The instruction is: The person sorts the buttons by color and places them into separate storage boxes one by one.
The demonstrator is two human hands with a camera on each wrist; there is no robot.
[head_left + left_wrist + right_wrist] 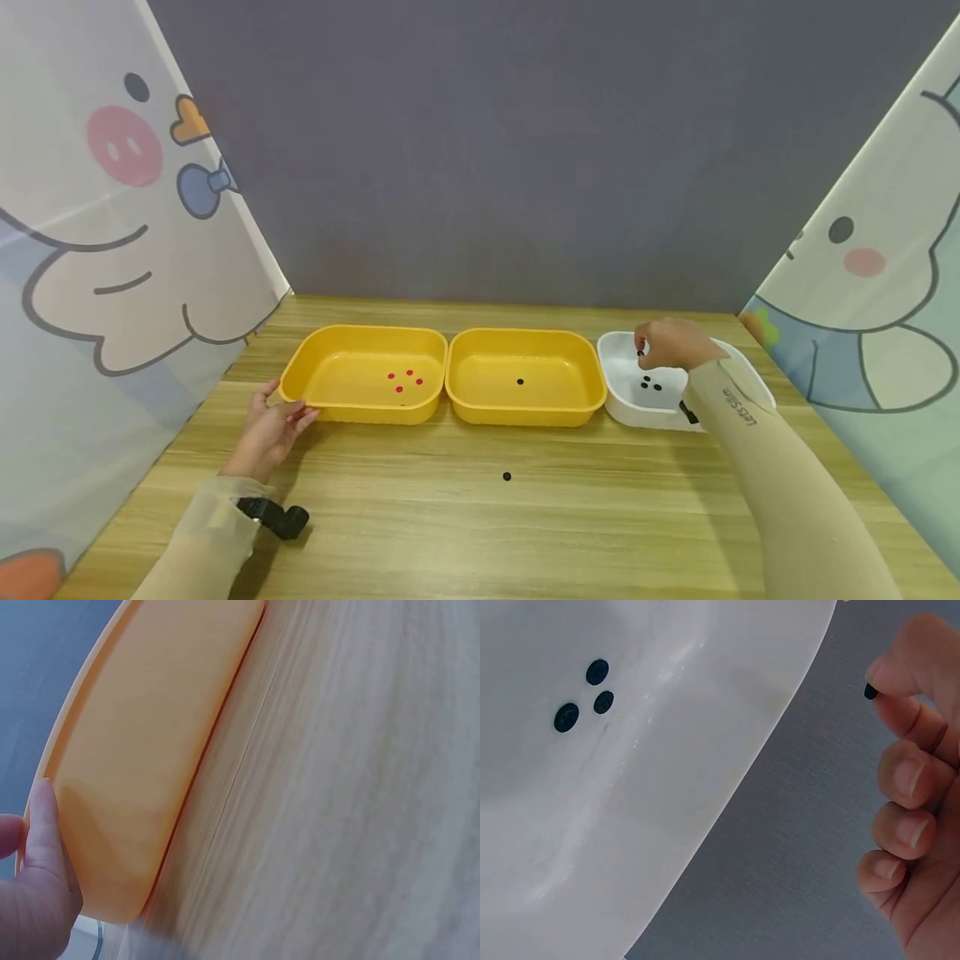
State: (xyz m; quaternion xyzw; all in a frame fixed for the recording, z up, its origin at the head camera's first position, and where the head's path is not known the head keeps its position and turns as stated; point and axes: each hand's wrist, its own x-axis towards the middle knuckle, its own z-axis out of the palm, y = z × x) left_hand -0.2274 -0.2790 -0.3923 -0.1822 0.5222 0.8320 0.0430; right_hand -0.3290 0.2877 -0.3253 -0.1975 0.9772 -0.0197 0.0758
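Note:
My right hand point(671, 343) pinches a small black button point(871, 691) between thumb and forefinger, above the white tray point(617, 400). Three black buttons point(566, 718) lie on that tray's floor. At the left, my left hand point(272, 427) holds the near left corner of a yellow tray point(360, 414) by its rim. Several red buttons point(399, 389) lie inside this tray, and a dark speck shows by its front wall, mostly hidden. The middle yellow tray point(525, 415) has one black button point(521, 382) in it.
A loose black button point(507, 477) lies on the wooden table point(420, 525) in front of the middle tray. The three trays stand in a row. Behind them rises a grey panel point(510, 167), with cartoon-printed sheets point(67, 333) at both sides.

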